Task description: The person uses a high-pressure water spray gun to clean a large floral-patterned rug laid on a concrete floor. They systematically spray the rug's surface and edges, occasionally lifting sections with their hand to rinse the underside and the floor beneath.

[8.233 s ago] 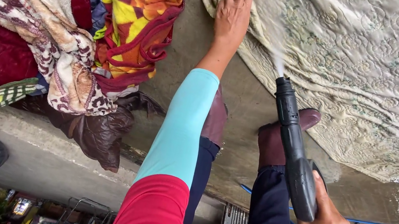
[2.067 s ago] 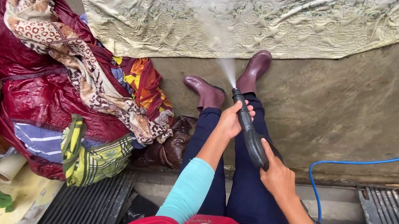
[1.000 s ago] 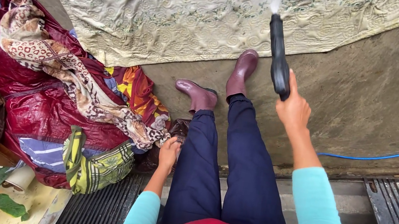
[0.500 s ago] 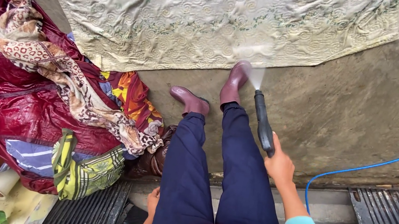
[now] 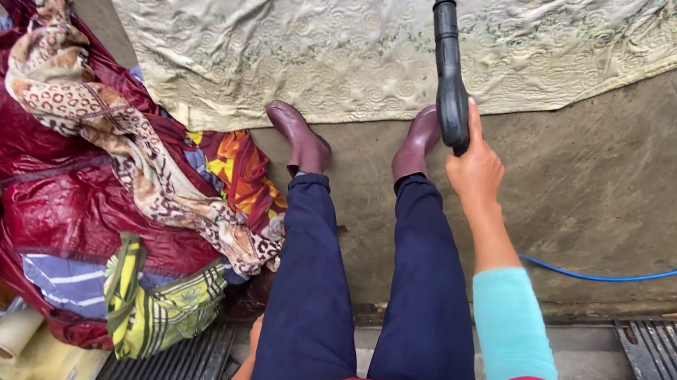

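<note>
Far left, a heap of cloths piled on the concrete beside the boots — bunched together, clear of the spray. Left hand down by the thigh, mostly hidden; open or closed, cannot tell. Spread flat ahead, a pale quilted blanket, laid open so water reaches its whole face. Right hand wrapped tight round the spray gun, nozzle aimed at the blanket — blue hose trailing off right.
</note>
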